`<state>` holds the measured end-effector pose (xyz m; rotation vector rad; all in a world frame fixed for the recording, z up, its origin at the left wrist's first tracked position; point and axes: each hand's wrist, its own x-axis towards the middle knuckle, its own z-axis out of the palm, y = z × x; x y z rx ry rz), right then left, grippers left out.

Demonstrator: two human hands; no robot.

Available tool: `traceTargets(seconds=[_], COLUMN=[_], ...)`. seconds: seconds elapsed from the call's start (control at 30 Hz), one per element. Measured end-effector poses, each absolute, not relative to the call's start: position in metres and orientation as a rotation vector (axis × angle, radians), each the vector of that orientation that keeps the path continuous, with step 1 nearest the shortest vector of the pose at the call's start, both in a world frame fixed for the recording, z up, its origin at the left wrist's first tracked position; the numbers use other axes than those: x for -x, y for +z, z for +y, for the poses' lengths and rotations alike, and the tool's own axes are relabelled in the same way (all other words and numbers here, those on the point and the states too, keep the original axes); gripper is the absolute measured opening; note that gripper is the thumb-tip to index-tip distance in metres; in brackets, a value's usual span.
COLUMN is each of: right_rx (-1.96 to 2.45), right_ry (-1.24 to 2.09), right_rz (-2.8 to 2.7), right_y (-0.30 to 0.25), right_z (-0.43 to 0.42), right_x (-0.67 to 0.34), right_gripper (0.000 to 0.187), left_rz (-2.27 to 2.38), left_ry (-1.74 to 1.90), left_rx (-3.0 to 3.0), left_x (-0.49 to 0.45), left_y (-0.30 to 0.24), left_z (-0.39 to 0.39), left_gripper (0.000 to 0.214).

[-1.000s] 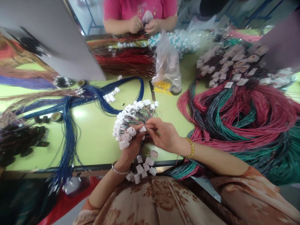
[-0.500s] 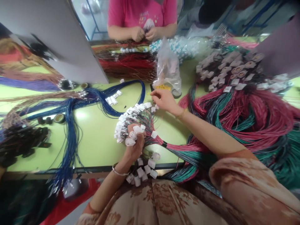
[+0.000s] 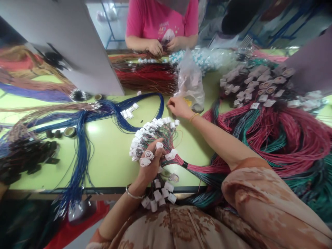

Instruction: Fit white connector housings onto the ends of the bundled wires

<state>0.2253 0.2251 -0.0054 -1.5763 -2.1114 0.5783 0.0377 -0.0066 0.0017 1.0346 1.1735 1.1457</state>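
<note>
Near the worktop's (image 3: 114, 169) front edge, the left hand (image 3: 151, 166) closes round white connectors (image 3: 145, 162), likely light and stiff, best held by their sides, not the limp wires (image 3: 178, 159); the right hand (image 3: 181, 107) curls beside yellow pieces (image 3: 188, 102), its hold unclear

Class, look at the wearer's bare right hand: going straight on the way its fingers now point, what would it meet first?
The right hand would probably first meet the looped bundle of thin blue wires just ahead, though it might pass above: height is hard to judge.

White connectors (image 3: 147, 126) fanned out, pink wires (image 3: 204, 169) banded
</note>
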Motion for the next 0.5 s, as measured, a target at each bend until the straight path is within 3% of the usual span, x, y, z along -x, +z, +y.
traceTargets(seconds=[0.1,0.27,0.5], right_rx=[1.448,1.054,1.033], right_ry=[0.930,1.508,1.586], right_rz=[-1.721,-1.271,-1.468], right_y=[0.003,0.025,0.057], right_z=[0.208,0.148,0.062], right_x=[-0.231,-0.230,-0.219], right_gripper=[0.006,0.029,0.021], left_rz=[1.142,1.145,1.136], left_ry=[1.137,1.073,1.095], left_rx=[-0.951,-0.931,-0.997], left_x=[-0.041,-0.039,-0.036], left_y=[0.009,0.014,0.016], left_z=[-0.007,-0.005,-0.005], left_gripper=[0.045,0.042,0.046])
